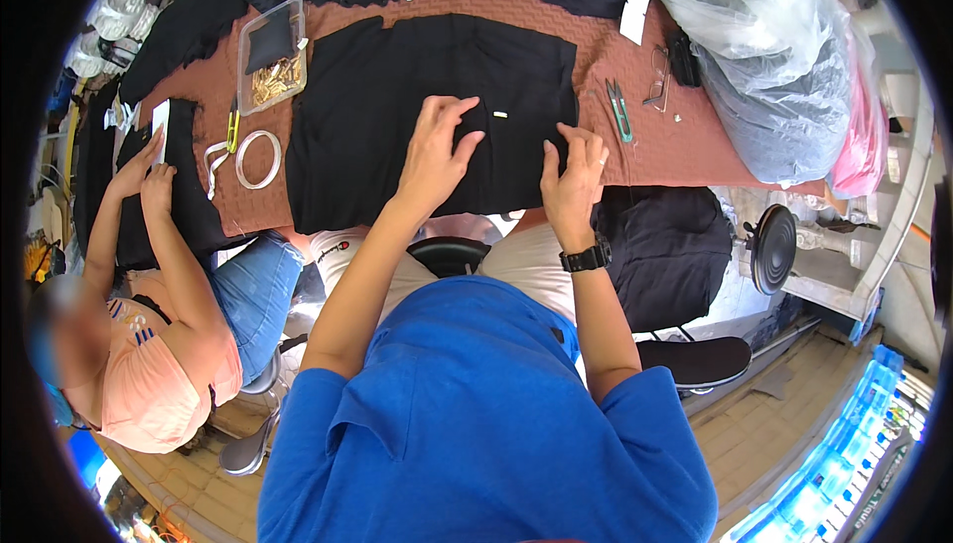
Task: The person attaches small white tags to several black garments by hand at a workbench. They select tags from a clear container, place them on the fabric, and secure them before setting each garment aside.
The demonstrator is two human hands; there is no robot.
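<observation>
A black cloth piece (387, 96) is spread flat on the table in front of me. My left hand (437, 151) rests on its middle, thumb and index finger apart with nothing between them. Just right of those fingertips, a small pale strip (499, 114) lies on the fabric. At the cloth's right edge is my right hand (574, 181), fingers apart and touching the fabric there. A black watch sits on that wrist.
Green-handled thread snips (619, 111) and eyeglasses (658, 79) lie to the right, before a large plastic-wrapped bundle (764, 76). Leftward are a clear box (273, 55) with gold-coloured pieces, a white ring (258, 160) and a yellow cutter (232, 133). A co-worker handles black cloth (184, 191).
</observation>
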